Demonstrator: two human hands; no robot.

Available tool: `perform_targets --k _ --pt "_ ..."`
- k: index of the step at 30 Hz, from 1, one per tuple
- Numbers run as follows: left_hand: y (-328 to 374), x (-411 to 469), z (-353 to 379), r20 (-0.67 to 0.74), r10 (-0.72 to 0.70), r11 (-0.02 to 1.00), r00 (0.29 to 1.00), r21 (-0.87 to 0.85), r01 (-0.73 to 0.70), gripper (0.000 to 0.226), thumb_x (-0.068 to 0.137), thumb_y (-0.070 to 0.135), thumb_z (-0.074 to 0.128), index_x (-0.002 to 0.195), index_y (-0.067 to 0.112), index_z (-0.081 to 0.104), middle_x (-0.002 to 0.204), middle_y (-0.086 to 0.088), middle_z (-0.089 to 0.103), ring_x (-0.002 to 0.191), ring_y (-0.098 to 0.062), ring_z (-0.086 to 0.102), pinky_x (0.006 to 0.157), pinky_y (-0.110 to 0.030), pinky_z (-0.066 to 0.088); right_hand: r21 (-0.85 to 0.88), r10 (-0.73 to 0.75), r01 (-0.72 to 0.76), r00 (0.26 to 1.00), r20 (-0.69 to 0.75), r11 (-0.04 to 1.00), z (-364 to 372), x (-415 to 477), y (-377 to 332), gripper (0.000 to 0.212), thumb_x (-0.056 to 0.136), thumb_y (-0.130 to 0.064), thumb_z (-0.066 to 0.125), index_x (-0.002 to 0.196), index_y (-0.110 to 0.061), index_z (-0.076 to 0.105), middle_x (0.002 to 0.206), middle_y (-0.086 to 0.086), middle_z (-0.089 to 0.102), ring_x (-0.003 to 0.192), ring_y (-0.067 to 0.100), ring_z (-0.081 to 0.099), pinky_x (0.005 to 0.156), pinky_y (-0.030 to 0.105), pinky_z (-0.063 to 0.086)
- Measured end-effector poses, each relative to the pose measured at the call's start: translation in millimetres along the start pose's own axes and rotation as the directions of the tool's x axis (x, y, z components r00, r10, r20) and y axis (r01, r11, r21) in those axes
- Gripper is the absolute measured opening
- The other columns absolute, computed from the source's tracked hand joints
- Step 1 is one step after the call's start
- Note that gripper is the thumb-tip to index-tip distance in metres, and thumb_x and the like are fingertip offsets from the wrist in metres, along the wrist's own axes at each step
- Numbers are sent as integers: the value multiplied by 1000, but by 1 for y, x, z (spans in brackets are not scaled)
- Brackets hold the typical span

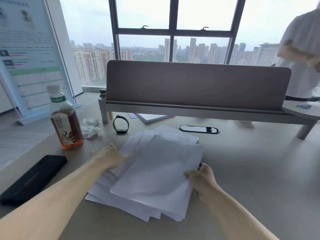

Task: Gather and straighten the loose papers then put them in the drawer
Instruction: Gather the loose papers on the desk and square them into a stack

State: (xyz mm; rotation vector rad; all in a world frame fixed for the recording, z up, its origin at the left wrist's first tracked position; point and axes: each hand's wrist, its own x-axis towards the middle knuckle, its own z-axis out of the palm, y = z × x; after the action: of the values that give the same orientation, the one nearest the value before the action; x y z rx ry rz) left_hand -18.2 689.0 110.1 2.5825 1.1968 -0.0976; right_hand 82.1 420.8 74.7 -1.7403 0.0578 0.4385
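A loose, fanned pile of white papers (152, 174) lies on the beige desk (251, 170) in front of me, its sheets skewed at different angles. My left hand (110, 157) presses against the pile's left edge with the fingers on the sheets. My right hand (201, 179) pinches the right edge of the upper sheets between thumb and fingers. No drawer is in view.
A bottle of brown tea (66, 125) stands at the left, a black phone (32, 179) lies nearer me, and crumpled tissue (90, 128) and a black wristband (120, 124) sit behind the pile. A grey divider panel (197, 84) spans the back. A person in white (301, 58) stands far right.
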Motion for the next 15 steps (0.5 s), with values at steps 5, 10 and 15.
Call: perform_targets --k 5,10,15 --pt "-1 9 1 23 28 999 999 -28 -27 67 79 65 67 112 7 64 100 -6 67 100 -29 64 78 -34 48 36 43 -41 997 -61 998 -26 6 -6 37 85 6 62 121 -5 67 107 21 77 91 38 75 72 38 62" --pt "21 5 -4 51 13 996 999 -87 -8 71 64 73 79 87 8 62 96 -9 65 92 -29 62 75 -31 47 65 39 -34 997 -72 997 -46 14 -13 31 87 9 60 114 -1 71 99 23 76 73 30 65 61 30 51" --pt "44 -4 -8 270 61 995 961 -88 -38 47 65 46 91 87 14 65 80 -1 66 78 -23 65 73 -28 50 64 11 -7 998 -55 998 -41 20 -15 26 89 11 59 112 4 70 100 24 76 75 33 69 67 39 60"
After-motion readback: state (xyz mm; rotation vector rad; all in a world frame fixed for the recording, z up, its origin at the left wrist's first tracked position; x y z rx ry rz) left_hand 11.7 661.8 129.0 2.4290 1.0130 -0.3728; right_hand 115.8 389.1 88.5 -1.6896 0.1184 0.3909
